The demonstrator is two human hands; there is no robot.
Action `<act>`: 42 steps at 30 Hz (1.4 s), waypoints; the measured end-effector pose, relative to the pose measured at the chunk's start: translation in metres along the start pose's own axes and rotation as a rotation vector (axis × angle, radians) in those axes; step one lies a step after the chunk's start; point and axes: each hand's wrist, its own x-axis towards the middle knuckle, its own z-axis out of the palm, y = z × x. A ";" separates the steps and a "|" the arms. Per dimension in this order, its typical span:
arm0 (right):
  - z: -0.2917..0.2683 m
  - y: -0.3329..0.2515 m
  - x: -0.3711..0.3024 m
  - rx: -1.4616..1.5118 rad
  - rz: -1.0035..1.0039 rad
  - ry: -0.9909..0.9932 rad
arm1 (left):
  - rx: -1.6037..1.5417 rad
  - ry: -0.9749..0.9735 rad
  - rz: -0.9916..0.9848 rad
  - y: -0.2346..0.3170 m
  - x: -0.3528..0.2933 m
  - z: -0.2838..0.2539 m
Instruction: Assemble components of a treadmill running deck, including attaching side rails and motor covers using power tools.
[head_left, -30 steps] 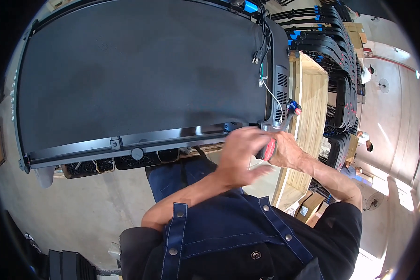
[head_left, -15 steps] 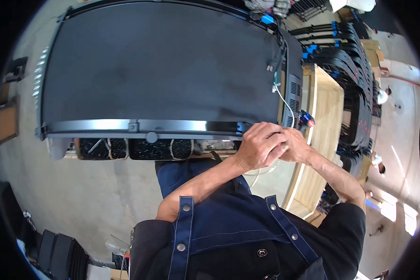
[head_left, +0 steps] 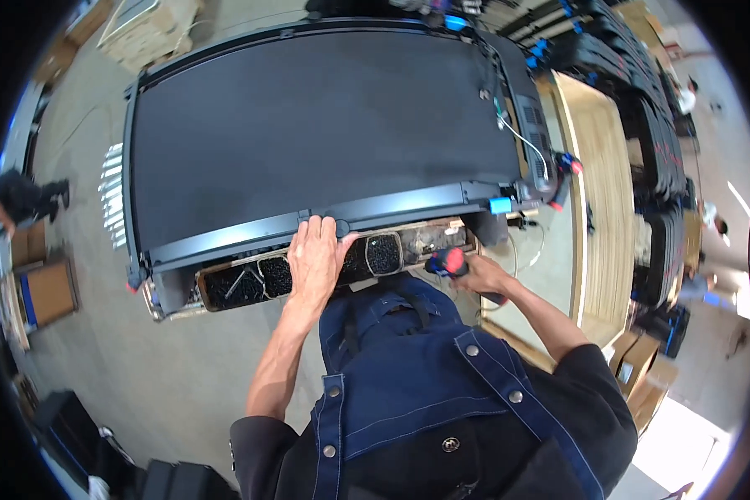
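A treadmill frame with a wide dark belt (head_left: 308, 125) lies in front of me. My left hand (head_left: 315, 254) rests on its near silver-black side rail (head_left: 233, 240), fingers stretched over the edge. Beside its thumb is a round black foot or knob (head_left: 342, 227). My right hand (head_left: 483, 275) is wrapped round the handle of a red-and-black cordless drill (head_left: 448, 262), held low in front of the rail. A blue piece (head_left: 500, 205) sits at the rail's right end, above the drill. Part of the drill's grip is hidden by my fingers.
Under the near rail runs a long parts tray (head_left: 212, 294) with compartments of small dark pieces. Another red-and-dark power tool (head_left: 568, 167) is at the frame's right corner, by a wooden box (head_left: 596, 200). Black frames (head_left: 646, 175) stack further right. A person (head_left: 25, 196) is at far left.
My hands, together at the rail's right end before, are now apart. The left has moved leftward along the rail; the right now holds the drill. The whole view has shifted and turned.
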 end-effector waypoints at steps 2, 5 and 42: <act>0.035 0.014 0.031 -0.012 0.024 0.064 | 0.028 -0.039 0.188 -0.010 0.008 -0.007; 0.083 0.048 0.078 -0.119 0.126 0.220 | 0.027 -0.055 0.306 -0.010 0.025 -0.020; 0.072 -0.186 0.235 1.255 -0.862 -0.946 | 0.014 0.479 0.350 0.121 -0.022 -0.286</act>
